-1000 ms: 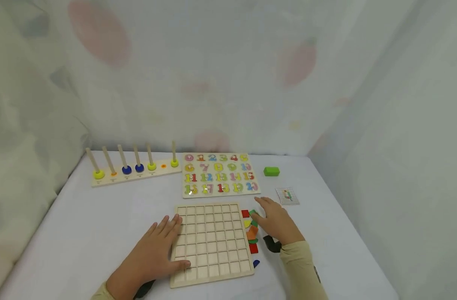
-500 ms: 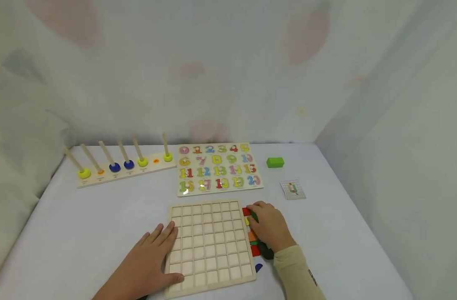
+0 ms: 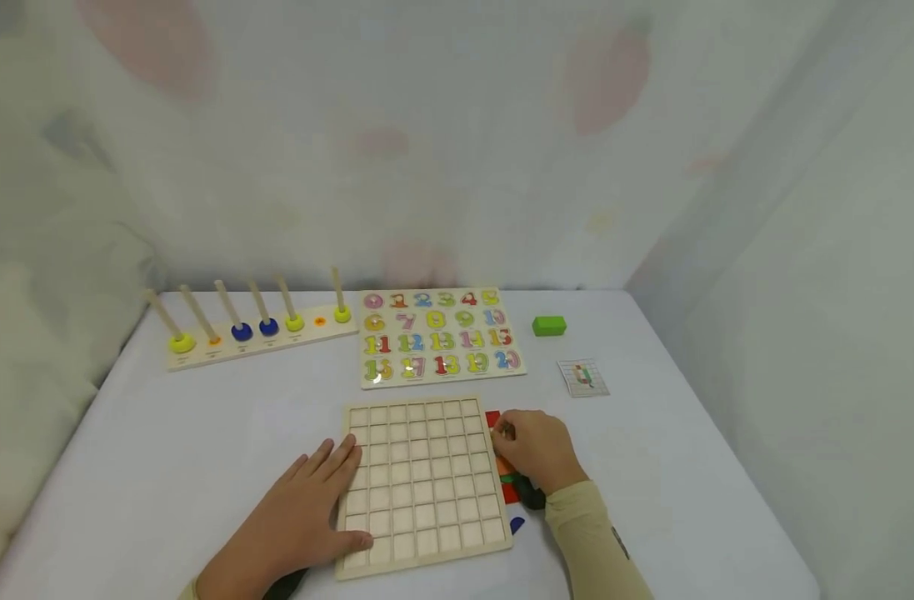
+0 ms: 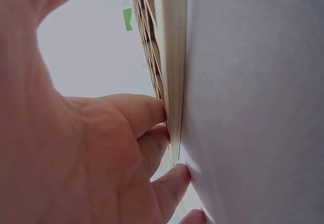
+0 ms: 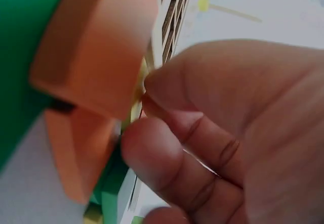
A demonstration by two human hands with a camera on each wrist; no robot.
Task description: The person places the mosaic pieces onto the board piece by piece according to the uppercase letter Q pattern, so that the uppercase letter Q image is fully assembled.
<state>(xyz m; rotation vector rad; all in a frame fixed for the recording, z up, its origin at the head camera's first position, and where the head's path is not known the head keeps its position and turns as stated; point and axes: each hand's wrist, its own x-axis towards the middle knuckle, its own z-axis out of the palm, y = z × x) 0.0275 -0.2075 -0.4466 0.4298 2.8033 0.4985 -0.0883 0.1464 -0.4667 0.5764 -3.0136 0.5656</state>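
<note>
A pale wooden grid board lies in front of the person. My left hand rests on its left edge, fingers spread and thumb over the near left squares; the left wrist view shows fingertips against the board's side. Beside the right edge, my right hand bends over small coloured pieces. In the right wrist view its thumb and finger pinch at a yellow piece, mostly hidden behind an orange piece. Red, green and blue pieces lie close by.
Behind the board lie a number puzzle and, to its left, a peg stand with coloured rings. A green block and a small pattern card are at the back right. White cloth covers the table.
My right hand has come down onto the pieces at the board's right edge, and its thumb and finger have closed together. The left hand stays on the board's left edge. The head view has shifted slightly.
</note>
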